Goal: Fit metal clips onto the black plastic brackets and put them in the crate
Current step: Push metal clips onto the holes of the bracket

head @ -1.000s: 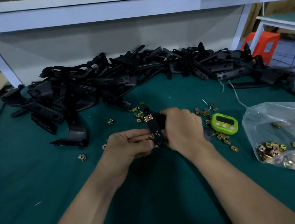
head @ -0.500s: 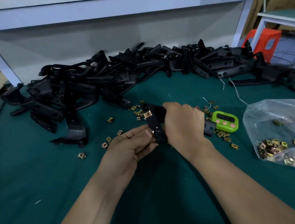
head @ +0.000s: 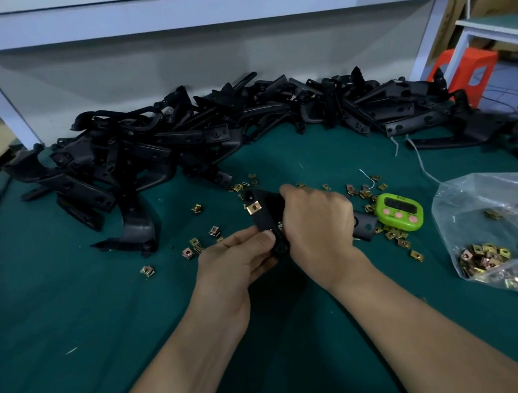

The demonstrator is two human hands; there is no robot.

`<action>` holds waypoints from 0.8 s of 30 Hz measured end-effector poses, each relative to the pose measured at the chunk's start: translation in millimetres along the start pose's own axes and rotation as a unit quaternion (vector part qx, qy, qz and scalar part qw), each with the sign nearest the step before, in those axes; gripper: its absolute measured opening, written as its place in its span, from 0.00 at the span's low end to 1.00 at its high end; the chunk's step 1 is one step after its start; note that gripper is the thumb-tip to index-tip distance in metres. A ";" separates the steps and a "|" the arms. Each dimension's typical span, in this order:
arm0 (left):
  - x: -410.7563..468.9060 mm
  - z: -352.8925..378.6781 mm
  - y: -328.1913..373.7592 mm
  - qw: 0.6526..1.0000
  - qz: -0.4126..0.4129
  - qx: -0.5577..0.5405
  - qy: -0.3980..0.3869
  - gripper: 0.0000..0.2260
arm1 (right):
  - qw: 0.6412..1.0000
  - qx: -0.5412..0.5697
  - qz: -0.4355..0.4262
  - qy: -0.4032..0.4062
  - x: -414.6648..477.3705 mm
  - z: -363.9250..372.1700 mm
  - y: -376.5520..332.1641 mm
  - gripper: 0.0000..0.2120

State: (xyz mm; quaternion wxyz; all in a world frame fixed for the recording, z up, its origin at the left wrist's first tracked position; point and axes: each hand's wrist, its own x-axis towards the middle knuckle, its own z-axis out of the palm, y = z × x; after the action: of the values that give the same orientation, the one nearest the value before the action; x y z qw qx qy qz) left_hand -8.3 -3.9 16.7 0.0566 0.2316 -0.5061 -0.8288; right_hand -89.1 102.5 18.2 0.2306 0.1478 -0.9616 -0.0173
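My right hand (head: 316,219) grips a black plastic bracket (head: 266,217) above the middle of the green table. One brass metal clip (head: 254,208) sits fitted near the bracket's upper end. My left hand (head: 237,254) pinches the bracket's lower part with thumb and fingers; whether a clip is between them is hidden. The bracket's other end (head: 363,226) sticks out to the right of my right hand. Loose clips (head: 193,249) lie scattered on the cloth. No crate is in view.
A long heap of black brackets (head: 154,155) runs along the back of the table (head: 57,308). A green timer (head: 398,207) lies right of my hands. A clear plastic bag of clips (head: 499,238) sits at the right edge. An orange stool (head: 466,71) stands beyond.
My left hand has opened from a tighter grip and shifted its fingertips up along the bracket's lower part. The bracket and right hand stay almost in place.
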 end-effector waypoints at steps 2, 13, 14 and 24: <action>0.1 -1.5 1.0 1.000 0.001 0.014 0.004 0.04 | 1.000 -0.008 -0.013 -0.003 -3.2 0.0 -4.7 0.21; 3.9 -0.8 7.8 0.993 0.017 -0.032 -0.113 0.17 | 0.989 0.137 0.020 -0.043 1.3 -10.2 8.2 0.15; 2.8 -0.2 7.5 0.992 0.033 -0.029 -0.115 0.19 | 0.990 0.136 0.011 -0.040 -0.2 -11.5 8.1 0.14; -13.8 17.9 34.6 0.983 0.110 0.096 -0.112 0.11 | 0.998 0.049 -0.015 -0.024 -6.4 -44.4 25.4 0.14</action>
State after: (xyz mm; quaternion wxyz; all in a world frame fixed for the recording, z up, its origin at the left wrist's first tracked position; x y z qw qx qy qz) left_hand -8.8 -1.4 58.0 0.0681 0.0844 -0.6088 -0.7859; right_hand -70.8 130.2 57.5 0.1997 0.1734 -0.9641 0.0230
